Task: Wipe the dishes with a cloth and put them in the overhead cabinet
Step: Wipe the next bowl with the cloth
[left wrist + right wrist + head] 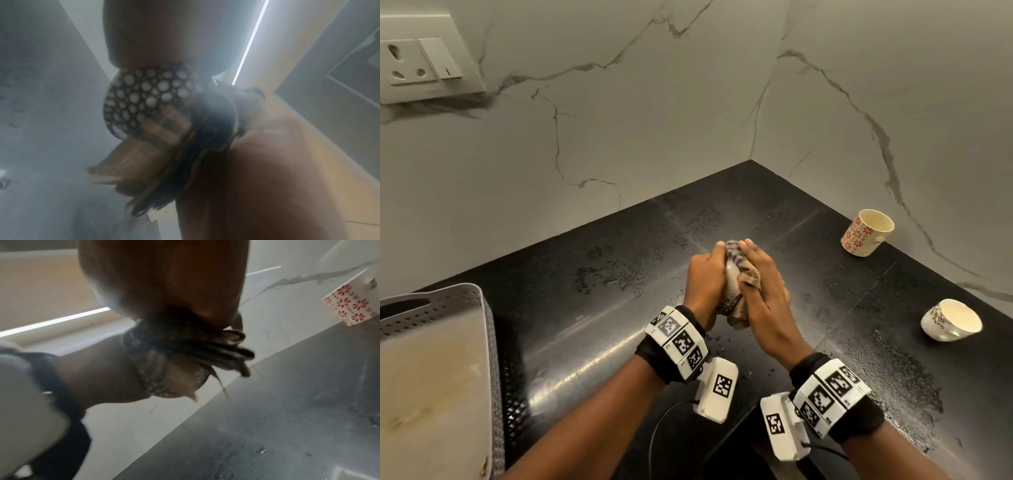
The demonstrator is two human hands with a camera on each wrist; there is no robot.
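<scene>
Both mitts up over the black desk [592, 308]: left hand [705, 274] wrapped round a spotted cup [144, 95], right hand [763, 291] clutching the cloth [743, 274] against it. Two more cups parked off right, flowered cup [866, 236] and white cup [950, 320]. Grey tray [448, 301] sitting at left.

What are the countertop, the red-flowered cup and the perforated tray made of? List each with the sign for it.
Countertop: looks like polished black stone, perhaps granite; it is glossy with reflections, speckled and has seams.
Red-flowered cup: likely glazed ceramic; it has a thick cream wall and a printed pattern.
Perforated tray: probably matte grey plastic; it has moulded holes and a handle slot.
</scene>
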